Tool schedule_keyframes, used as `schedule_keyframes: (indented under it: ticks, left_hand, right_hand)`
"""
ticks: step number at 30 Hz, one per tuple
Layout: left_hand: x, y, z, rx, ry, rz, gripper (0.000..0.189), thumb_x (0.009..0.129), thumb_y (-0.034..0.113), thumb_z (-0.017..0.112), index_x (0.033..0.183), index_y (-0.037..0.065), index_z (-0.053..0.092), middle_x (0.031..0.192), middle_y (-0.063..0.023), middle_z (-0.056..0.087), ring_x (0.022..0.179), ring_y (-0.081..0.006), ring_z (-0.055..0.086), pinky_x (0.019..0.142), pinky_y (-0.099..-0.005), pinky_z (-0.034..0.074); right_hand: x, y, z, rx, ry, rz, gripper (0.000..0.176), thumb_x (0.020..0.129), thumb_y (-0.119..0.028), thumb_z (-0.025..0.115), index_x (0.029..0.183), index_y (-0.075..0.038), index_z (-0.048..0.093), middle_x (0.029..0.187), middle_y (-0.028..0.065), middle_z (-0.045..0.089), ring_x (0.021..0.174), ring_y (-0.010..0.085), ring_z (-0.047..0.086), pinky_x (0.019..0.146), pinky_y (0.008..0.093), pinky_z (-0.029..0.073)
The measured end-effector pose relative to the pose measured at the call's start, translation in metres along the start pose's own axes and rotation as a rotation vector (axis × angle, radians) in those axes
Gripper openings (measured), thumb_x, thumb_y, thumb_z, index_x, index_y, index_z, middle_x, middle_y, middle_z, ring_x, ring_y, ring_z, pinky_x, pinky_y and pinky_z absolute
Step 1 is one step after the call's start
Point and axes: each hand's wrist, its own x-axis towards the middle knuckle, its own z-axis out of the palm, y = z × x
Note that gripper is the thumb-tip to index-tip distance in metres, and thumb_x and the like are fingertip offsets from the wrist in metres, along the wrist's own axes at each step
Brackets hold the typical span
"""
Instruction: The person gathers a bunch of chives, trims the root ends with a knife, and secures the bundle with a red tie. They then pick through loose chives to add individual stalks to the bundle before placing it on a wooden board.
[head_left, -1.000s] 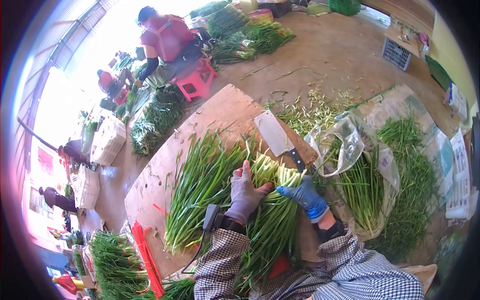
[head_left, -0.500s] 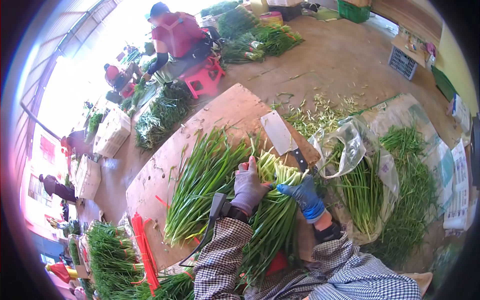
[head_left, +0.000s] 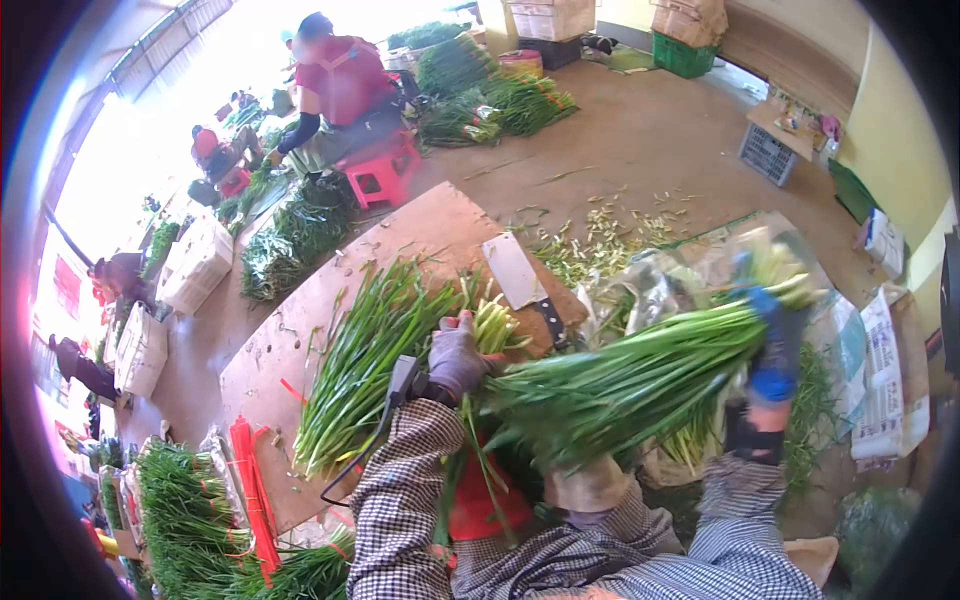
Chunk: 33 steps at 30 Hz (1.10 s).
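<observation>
My right hand [head_left: 773, 345], in a blue glove, grips a bunch of garlic chives [head_left: 640, 375] near its pale stem ends. The bunch is lifted off to the right, its green leaves trailing left toward my other hand; it is blurred by motion. My left hand [head_left: 457, 355], in a grey glove, is closed around the pale end of other garlic chives [head_left: 375, 350] lying on the wooden board [head_left: 262, 385]. A cleaver [head_left: 515, 272] with a black handle rests on the board just beyond, touched by neither hand.
Red ties [head_left: 252, 490] and stacked chive bundles [head_left: 180, 510] are at the left. Pale trimmings [head_left: 600, 235] litter the floor beyond the board. A plastic bag [head_left: 655, 295] is at the right. Another person [head_left: 345, 80] sits on a pink stool [head_left: 380, 172] at the back.
My right hand has swung up and to the right, carrying a bunch of chives away from the board. My left hand stays at the chives on the board. The view has shifted slightly.
</observation>
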Motion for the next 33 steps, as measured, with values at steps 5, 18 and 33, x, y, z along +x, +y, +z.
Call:
schedule_keyframes:
  ticks: [5,18,33]
  left_hand:
    - [-0.003,-0.004,0.003,-0.010,0.058,0.071,0.092,0.059,0.049,0.087,0.130,0.004,0.048,0.121,-0.0229,0.053,0.110,-0.0408,0.054,0.091,-0.0482,0.047]
    - [-0.006,0.004,-0.032,0.052,-0.040,0.070,0.094,0.072,0.045,0.081,0.142,-0.003,0.039,0.133,-0.0281,0.048,0.125,-0.0408,0.048,0.103,-0.0433,0.042]
    - [-0.102,0.086,-0.131,0.033,0.193,0.578,0.070,0.082,0.024,0.075,0.141,0.004,0.044,0.116,-0.0229,0.058,0.094,-0.0294,0.063,0.079,-0.0387,0.053]
  right_hand:
    - [0.007,-0.090,-0.138,-0.105,0.082,-0.313,0.032,0.083,-0.008,0.065,0.114,0.001,0.063,0.098,0.0069,0.068,0.078,0.0133,0.064,0.073,0.0278,0.055]
    - [-0.036,-0.091,-0.278,-1.098,0.288,-0.330,0.027,0.080,-0.007,0.072,0.106,0.000,0.067,0.097,0.0064,0.072,0.086,0.0156,0.068,0.078,0.0323,0.054]
    - [-0.057,-0.098,-0.236,-0.757,0.181,-0.491,0.018,0.081,-0.004,0.074,0.098,-0.001,0.068,0.094,0.0036,0.071,0.082,0.0119,0.066,0.075,0.0278,0.054]
